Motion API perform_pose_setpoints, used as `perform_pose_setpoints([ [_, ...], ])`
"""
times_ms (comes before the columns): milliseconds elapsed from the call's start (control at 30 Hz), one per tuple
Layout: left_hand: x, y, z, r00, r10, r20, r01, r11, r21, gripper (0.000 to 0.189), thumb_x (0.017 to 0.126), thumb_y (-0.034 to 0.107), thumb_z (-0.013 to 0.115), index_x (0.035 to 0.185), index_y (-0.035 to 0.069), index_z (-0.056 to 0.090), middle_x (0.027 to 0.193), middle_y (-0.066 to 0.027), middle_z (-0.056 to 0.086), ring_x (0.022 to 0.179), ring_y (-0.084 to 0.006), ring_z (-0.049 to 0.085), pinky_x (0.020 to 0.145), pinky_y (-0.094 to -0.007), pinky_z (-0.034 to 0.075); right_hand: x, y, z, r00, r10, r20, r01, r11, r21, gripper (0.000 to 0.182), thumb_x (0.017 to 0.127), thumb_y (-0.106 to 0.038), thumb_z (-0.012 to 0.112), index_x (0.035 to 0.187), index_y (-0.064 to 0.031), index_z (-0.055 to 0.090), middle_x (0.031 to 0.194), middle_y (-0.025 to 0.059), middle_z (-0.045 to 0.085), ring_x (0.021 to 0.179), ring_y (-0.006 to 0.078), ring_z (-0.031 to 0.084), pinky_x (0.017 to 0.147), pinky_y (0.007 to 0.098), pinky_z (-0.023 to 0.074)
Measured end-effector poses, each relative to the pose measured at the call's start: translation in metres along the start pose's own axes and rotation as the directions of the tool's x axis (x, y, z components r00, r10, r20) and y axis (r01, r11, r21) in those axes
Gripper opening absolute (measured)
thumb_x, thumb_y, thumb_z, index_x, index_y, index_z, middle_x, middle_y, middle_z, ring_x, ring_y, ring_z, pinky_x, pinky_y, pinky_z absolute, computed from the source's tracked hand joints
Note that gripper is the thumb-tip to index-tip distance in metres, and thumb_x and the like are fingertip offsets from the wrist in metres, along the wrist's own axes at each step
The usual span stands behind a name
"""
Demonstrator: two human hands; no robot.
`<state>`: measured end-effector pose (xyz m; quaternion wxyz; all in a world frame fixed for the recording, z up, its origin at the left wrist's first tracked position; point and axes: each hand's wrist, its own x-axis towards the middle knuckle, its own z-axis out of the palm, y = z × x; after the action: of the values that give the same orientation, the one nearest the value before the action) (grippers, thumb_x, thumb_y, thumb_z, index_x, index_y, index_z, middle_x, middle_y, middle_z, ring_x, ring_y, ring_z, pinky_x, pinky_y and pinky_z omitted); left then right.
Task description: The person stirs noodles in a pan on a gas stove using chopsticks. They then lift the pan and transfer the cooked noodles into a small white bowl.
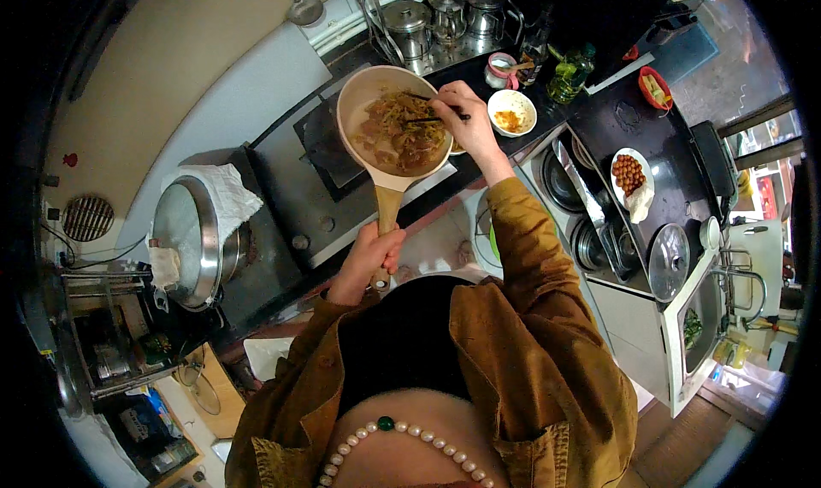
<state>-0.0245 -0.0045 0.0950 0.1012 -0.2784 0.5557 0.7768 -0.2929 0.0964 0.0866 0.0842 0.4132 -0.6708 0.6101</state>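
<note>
My left hand (367, 260) grips the wooden handle (388, 209) of a cream-coloured pan (351, 113), which is held up over the stove and counter edge. Cooked food, perhaps sliced meat with shredded vegetables (410, 132), lies heaped toward the pan's right side. With my right hand (468, 119) I hold dark chopsticks (426, 119), their tips in the food. Just under the pan's right rim, a sliver of a dish holding food (457, 148) shows; most of it is hidden. Beside my right wrist stands a white bowl (523, 106) with orange-brown residue inside.
Behind are a pink-trimmed jar (500, 71), a green oil bottle (571, 77) and several metal pots (410, 29). An open drawer of pans (564, 186) sits at right, below a plate of brown round items (628, 173). A large lidded steel pot (208, 231) stands left.
</note>
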Motion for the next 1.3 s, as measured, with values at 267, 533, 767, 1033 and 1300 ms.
perform_pose_setpoints([
  [267, 0.002, -0.002, 0.000, 1.000, -0.013, 0.016, 0.014, 0.999, -0.037, 0.015, 0.089, 0.016, 0.056, 0.086, 0.008, 0.044, 0.057, 0.0017, 0.040, 0.040, -0.0062, 0.036, 0.038, -0.0259, 0.036, 0.005, 0.009, -0.018, 0.999, 0.007, -0.039, -0.012, 0.990, -0.143, 0.010, 0.078, -0.006, 0.071, 0.077, 0.0018, 0.065, 0.072, 0.0099, 0.056, 0.065, 0.0237, 0.055, 0.056, 0.0320, 0.0435],
  [533, 0.006, 0.003, 0.003, 0.999, 0.041, 0.013, -0.041, 0.999, 0.016, 0.016, 0.088, 0.015, 0.056, 0.081, 0.006, 0.045, 0.057, 0.0002, 0.043, 0.042, -0.0069, 0.040, 0.039, -0.0255, 0.038, -0.004, -0.008, -0.040, 0.985, 0.033, -0.169, -0.061, 0.985, -0.159, 0.011, 0.077, -0.006, 0.071, 0.075, 0.0027, 0.064, 0.071, 0.0102, 0.057, 0.062, 0.0224, 0.056, 0.056, 0.0307, 0.0433],
  [767, 0.012, 0.001, 0.002, 0.999, 0.020, -0.042, -0.021, 0.999, -0.028, 0.013, 0.088, 0.012, 0.056, 0.084, 0.006, 0.045, 0.057, 0.0004, 0.043, 0.042, -0.0065, 0.040, 0.038, -0.0251, 0.038, -0.017, 0.003, -0.054, 0.959, 0.125, -0.254, -0.163, 0.977, -0.135, 0.013, 0.080, -0.009, 0.070, 0.075, 0.0021, 0.064, 0.071, 0.0101, 0.057, 0.063, 0.0200, 0.058, 0.057, 0.0291, 0.0451],
  [1033, 0.009, 0.001, 0.003, 0.998, 0.039, -0.040, -0.040, 0.999, -0.012, 0.013, 0.088, 0.011, 0.055, 0.088, 0.005, 0.044, 0.057, 0.0006, 0.043, 0.041, -0.0065, 0.039, 0.037, -0.0248, 0.037, -0.019, -0.018, -0.048, 0.951, 0.301, -0.068, -0.271, 0.920, 0.283, 0.019, 0.092, -0.011, 0.056, 0.086, 0.0049, 0.063, 0.095, 0.0063, 0.054, 0.073, 0.0102, 0.057, 0.056, 0.0215, 0.0520],
  [1300, 0.012, 0.000, 0.004, 0.999, 0.039, -0.021, -0.039, 0.999, -0.020, 0.014, 0.088, 0.012, 0.056, 0.087, 0.006, 0.044, 0.056, 0.0006, 0.042, 0.040, -0.0065, 0.038, 0.037, -0.0252, 0.038, -0.028, -0.002, -0.020, 0.994, 0.069, -0.086, -0.080, 0.987, -0.141, 0.010, 0.083, -0.006, 0.065, 0.080, 0.0038, 0.066, 0.078, 0.0096, 0.058, 0.071, 0.0192, 0.057, 0.061, 0.0281, 0.0455],
])
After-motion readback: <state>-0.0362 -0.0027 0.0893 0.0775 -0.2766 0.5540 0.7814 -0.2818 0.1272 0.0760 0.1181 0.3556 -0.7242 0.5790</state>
